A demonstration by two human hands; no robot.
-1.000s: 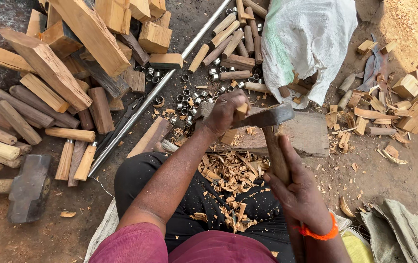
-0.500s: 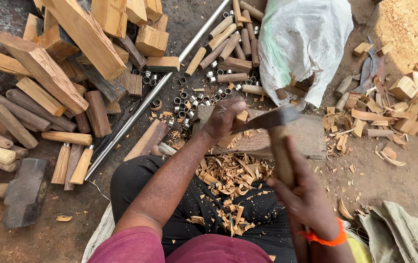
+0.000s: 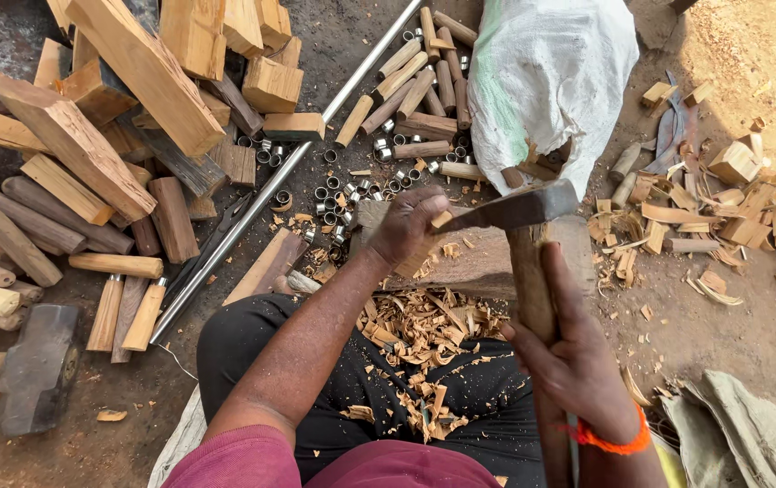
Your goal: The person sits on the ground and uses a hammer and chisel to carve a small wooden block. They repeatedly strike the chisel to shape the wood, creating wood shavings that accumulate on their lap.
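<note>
Head view: metal rings (image 3: pixel 345 194), white sack (image 3: pixel 546 81) beside chopping block (image 3: pixel 487 258).

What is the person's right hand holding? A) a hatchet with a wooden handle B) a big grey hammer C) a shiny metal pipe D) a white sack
A: the right hand grips the wooden handle of a hatchet, its metal head meeting the small piece of wood that the left hand steadies on the chopping block.
</note>
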